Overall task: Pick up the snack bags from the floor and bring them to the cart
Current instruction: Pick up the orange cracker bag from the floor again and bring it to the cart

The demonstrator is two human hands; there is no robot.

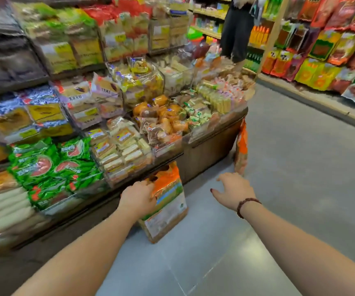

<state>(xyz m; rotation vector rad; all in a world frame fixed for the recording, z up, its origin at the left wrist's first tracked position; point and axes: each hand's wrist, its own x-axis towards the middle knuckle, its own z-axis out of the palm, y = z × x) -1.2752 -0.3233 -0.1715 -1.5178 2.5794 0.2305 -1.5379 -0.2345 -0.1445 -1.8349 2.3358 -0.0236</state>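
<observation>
Two snack bags noted. Near bag: orange top, green band, pale brown lower panel. It is upright, slightly tilted, gripped at its top edge by the left hand; its base appears to be at the floor, contact unclear. Far bag: similar orange print, standing on end against the display counter corner.

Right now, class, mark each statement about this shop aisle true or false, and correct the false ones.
1. The left hand grips an orange snack bag. True.
2. The right hand holds a bag too. False: it is open and grips nothing; the second orange bag stands ahead of it, by the display counter.
3. A beaded bracelet is on the left wrist. False: it is on the right wrist.
4. Green watermelon-print packets lie on the shelves at left. True.
</observation>
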